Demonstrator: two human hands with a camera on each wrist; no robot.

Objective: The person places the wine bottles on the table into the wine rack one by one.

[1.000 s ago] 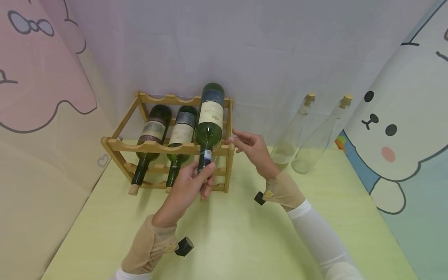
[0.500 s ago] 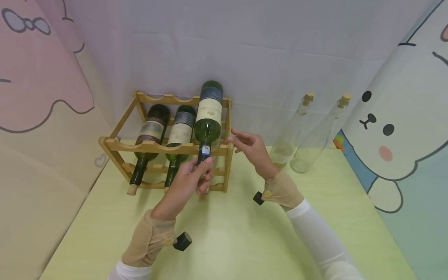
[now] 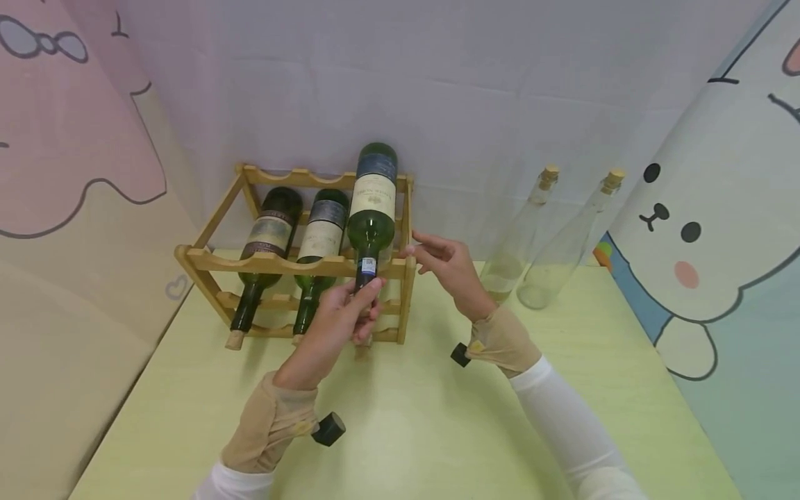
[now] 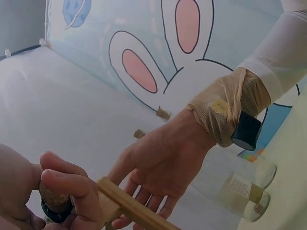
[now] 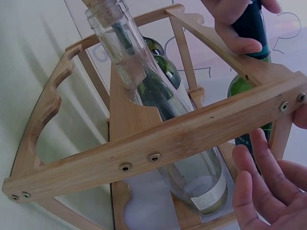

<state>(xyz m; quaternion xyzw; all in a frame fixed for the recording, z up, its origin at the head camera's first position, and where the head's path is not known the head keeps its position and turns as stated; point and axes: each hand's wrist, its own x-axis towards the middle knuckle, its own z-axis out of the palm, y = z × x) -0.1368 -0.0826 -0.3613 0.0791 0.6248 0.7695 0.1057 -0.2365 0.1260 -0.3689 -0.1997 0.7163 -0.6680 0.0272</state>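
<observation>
In the head view, my left hand (image 3: pixel 340 312) grips the dark neck of a green wine bottle (image 3: pixel 372 198). This bottle lies at the right of the wooden wine rack's (image 3: pixel 265 262) upper tier, base toward the back wall. My right hand (image 3: pixel 453 271) touches the rack's upper front right corner, its fingers loosely extended beside the post. Lower in the rack lie a dark wine bottle (image 3: pixel 271 232) and a green wine bottle (image 3: pixel 323 232), corked necks toward me. The right wrist view shows a corked clear bottle (image 5: pixel 206 177) under the held one.
Two corked clear glass bottles, a nearer one (image 3: pixel 509 267) and a farther one (image 3: pixel 546 278), stand on the pale yellow table (image 3: pixel 412 430) right of the rack. Behind hangs a plain cloth wall (image 3: pixel 475 104), with cartoon-printed cloths at both sides.
The held wine bottle has shifted slightly backward on the upper tier, my left hand moving with it. My right hand stays at the rack's corner. The head view has shifted a little.
</observation>
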